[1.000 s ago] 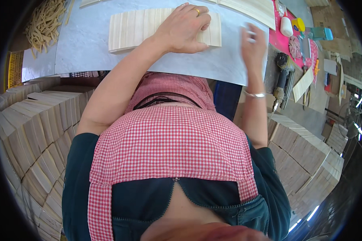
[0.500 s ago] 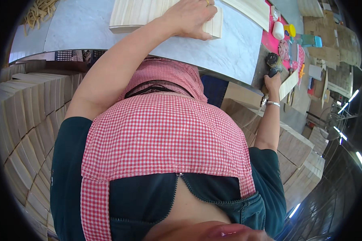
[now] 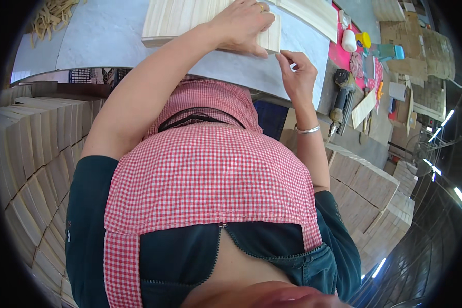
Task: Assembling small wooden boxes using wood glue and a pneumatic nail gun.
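Note:
A pale wooden piece with flat sides, like a box or stacked boards (image 3: 172, 20), lies on the marbled tabletop (image 3: 108, 43). Across its right part reaches my left hand (image 3: 243, 25), thumb over the near edge, gripping it. My right hand (image 3: 299, 74) is held just off its near right corner, with thumb and forefinger brought together in a pinch. Whatever sits between those fingertips is too small to make out. To the right of that hand a nail gun (image 3: 340, 95) lies on its own at the table's right end.
Another pale board (image 3: 313, 15) lies behind. On the right are a white bottle (image 3: 349, 40), a yellow-lidded tub (image 3: 363, 39) and a teal container (image 3: 390, 52). Tan bands (image 3: 51, 20) heap at far left. Stacked wood (image 3: 31, 138) stands at left, more (image 3: 362, 179) at right.
My right hand has let go of the nail gun and moved left to the wooden piece's corner, fingers now pinched. My left hand stays on the wood.

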`<action>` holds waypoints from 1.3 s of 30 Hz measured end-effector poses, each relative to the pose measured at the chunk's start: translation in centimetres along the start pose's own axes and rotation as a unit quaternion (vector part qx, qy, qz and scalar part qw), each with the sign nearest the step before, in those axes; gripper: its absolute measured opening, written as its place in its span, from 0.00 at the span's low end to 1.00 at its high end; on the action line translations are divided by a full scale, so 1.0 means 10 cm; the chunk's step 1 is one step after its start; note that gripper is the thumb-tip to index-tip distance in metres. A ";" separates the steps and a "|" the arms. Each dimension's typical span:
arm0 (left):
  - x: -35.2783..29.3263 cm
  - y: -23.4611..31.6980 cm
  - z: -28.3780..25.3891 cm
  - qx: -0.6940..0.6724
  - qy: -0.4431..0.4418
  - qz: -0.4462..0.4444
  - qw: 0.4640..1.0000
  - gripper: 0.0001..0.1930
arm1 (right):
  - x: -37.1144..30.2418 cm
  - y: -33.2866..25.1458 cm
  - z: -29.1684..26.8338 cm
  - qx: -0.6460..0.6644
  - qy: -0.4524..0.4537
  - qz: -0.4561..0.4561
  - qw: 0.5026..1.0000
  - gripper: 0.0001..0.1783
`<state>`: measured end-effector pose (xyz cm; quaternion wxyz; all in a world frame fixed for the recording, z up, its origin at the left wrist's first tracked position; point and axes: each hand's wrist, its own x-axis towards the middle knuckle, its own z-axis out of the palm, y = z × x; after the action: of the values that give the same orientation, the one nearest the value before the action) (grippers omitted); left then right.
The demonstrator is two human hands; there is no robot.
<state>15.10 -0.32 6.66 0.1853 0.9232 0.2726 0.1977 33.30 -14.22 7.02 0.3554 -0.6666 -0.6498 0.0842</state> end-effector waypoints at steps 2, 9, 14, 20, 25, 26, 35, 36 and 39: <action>-0.02 0.01 0.04 0.001 0.008 -0.017 1.000 0.25 | 0.05 -0.02 0.05 0.008 0.006 -0.005 1.000 0.03; -0.02 0.02 0.09 0.029 0.050 -0.007 0.998 0.24 | 0.06 0.05 0.04 -0.025 -0.010 -0.043 0.999 0.03; -0.01 0.03 0.04 0.006 0.005 -0.030 1.000 0.25 | 0.08 0.07 0.06 -0.041 -0.004 -0.090 0.995 0.03; -0.01 0.01 0.07 0.013 0.020 -0.021 1.000 0.23 | 0.09 0.04 0.03 -0.048 -0.026 -0.063 0.996 0.03; 0.01 -0.01 -0.06 0.016 0.006 0.035 0.999 0.26 | 0.11 0.60 -0.50 -0.163 0.043 0.019 0.985 0.23; 0.00 0.00 -0.08 0.014 0.001 0.056 0.998 0.28 | 0.02 1.02 -0.76 -0.265 0.078 -0.002 0.961 0.25; 0.01 0.05 -0.12 0.034 -0.018 0.060 0.997 0.28 | -0.44 2.26 -1.51 -0.405 -0.036 0.302 0.862 0.27; 0.01 0.06 -0.12 0.036 -0.021 0.063 0.997 0.29 | -0.46 2.28 -1.54 -0.409 -0.031 0.300 0.861 0.26; 0.01 0.01 -0.11 0.038 -0.004 0.071 0.997 0.28 | -0.23 1.95 -1.68 -0.344 -0.042 0.374 0.860 0.23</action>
<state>14.69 -0.04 7.66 0.1365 0.9474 0.2133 0.1958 58.33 -20.56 7.20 0.0173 -0.9352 -0.3536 0.0102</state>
